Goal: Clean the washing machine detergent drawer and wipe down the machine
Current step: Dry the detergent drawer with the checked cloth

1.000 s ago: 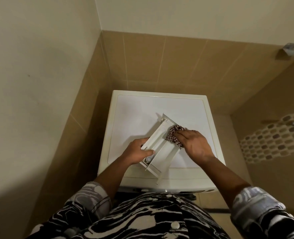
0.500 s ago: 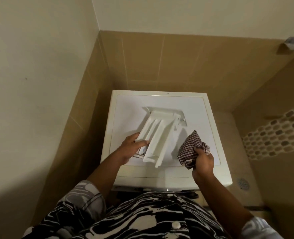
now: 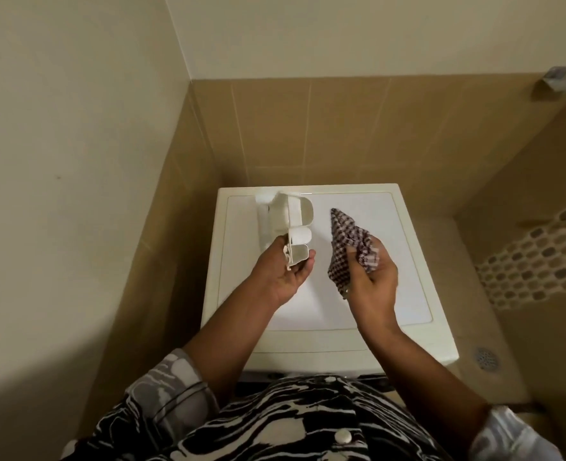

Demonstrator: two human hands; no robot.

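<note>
Both hands full: left hand (image 3: pixel 283 272) around the blurred drawer (image 3: pixel 293 219), right hand (image 3: pixel 373 282) around a bunched cloth (image 3: pixel 346 239).

On my feed I see a plain cream wall (image 3: pixel 58 161) on the left. It meets tan tiles (image 3: pixel 341 128) that cover the back corner. At the right a band of pebble mosaic (image 3: pixel 540 254) crosses the tiling. A round metal floor drain (image 3: pixel 487 359) sits below it, and a small metal bracket (image 3: pixel 555 78) is fixed high up.
</note>
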